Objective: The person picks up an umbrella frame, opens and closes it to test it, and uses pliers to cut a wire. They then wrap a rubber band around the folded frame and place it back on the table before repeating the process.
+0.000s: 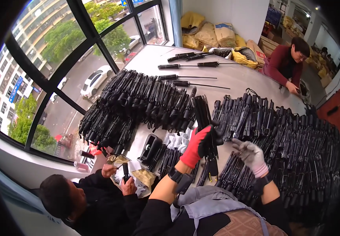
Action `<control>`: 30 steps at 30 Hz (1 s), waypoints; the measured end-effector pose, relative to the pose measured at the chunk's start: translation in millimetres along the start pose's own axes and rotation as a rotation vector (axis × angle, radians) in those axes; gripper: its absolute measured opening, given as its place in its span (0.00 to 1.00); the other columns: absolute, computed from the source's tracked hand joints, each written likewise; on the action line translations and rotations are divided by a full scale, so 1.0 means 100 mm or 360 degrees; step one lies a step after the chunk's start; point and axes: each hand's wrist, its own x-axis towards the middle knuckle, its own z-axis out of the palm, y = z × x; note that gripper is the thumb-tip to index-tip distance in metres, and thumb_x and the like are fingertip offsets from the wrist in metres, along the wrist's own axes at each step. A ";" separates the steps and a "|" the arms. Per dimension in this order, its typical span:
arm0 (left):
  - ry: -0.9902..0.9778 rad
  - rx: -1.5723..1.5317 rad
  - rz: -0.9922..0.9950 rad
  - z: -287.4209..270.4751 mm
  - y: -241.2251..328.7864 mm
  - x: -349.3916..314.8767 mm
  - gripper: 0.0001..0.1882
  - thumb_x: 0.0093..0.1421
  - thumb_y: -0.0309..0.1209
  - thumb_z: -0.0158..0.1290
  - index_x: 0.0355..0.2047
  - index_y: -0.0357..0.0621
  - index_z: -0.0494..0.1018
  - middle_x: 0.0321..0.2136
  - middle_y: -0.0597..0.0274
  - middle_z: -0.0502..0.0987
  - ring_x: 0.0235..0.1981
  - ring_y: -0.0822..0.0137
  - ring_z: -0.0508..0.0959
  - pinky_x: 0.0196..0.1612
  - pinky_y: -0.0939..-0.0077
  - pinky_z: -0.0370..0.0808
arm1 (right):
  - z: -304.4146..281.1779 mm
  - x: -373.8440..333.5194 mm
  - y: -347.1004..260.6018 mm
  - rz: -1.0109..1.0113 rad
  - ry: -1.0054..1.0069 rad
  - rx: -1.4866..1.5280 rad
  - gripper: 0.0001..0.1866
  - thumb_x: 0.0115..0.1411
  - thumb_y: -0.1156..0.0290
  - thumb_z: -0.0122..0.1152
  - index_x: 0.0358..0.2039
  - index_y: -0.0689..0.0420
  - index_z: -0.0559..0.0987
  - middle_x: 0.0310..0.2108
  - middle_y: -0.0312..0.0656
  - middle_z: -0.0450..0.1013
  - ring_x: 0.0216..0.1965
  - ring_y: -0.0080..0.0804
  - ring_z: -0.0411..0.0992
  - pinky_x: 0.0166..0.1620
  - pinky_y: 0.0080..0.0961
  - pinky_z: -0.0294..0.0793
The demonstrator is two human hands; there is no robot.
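Note:
In a red and black glove, my left hand [200,144] is wrapped round a bundle of black folding umbrella frames [203,110]. The bundle stands roughly upright above the table, its lower end near my apron. To its right, my right hand [250,154] wears a grey-white glove. Its fingers are apart and I see nothing in them. Beneath and beyond that hand lies a broad pile of black umbrella frames [252,118], packed side by side. Another heap of umbrella frames [138,102] covers the table's left part.
A black tape dispenser [151,147] rests on the table [233,78] near more frames. At my left, a co-worker [71,196] holds a black-handled piece. Another person [286,65] leans in at the far right. Yellow sacks [207,33] stand behind the table; windows line the left.

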 end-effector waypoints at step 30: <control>0.1319 0.2738 0.0053 -2.68 1.76 -0.39 0.35 0.45 0.32 0.65 0.53 0.36 0.66 0.40 0.49 0.78 0.39 0.59 0.79 0.42 0.68 0.75 | -0.87 1.46 -0.38 -0.0430 0.1126 -0.3451 0.29 0.56 0.54 0.54 0.52 0.62 0.69 0.50 0.58 0.68 0.48 0.55 0.70 0.49 0.44 0.71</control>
